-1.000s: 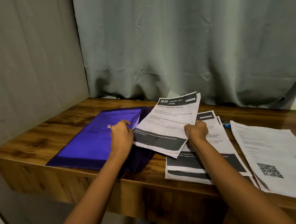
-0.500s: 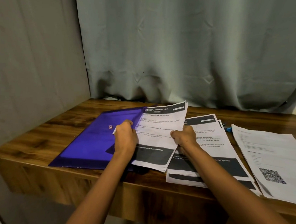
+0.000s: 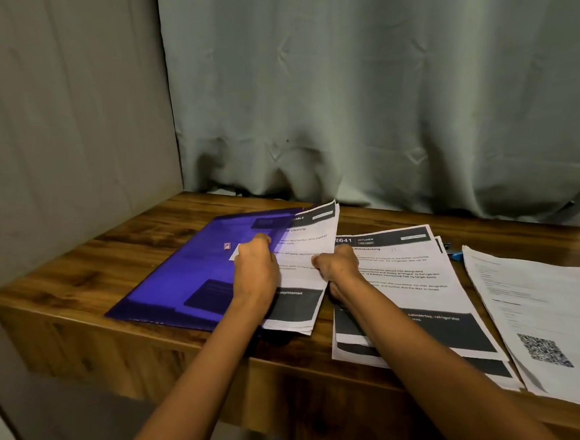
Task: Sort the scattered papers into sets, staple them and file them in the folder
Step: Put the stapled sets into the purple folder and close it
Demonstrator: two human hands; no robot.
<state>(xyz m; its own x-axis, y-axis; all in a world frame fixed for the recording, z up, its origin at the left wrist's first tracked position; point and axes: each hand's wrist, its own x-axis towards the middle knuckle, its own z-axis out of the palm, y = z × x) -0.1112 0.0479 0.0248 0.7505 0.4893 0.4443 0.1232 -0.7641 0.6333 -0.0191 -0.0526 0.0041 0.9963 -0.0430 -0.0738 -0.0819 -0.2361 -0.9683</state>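
A purple folder (image 3: 188, 274) lies flat on the wooden desk (image 3: 72, 273), stretching out to the left of the left hand (image 3: 256, 270). That hand has its fingers curled on the folder's right-hand cover edge. Between the two hands sits a paper set (image 3: 310, 235). Its left part is tucked under the see-through purple cover and its right part sticks out bare. The right hand (image 3: 338, 269) grips the set's right edge with curled fingers. Just right of that hand, partly under its forearm, is a fanned stack of sheets headed "2641 KITCHEN" (image 3: 415, 280). Beyond the stack's far corner a small blue object (image 3: 455, 254) peeks out. Farthest right of the hands lie papers with a QR code (image 3: 529, 305).
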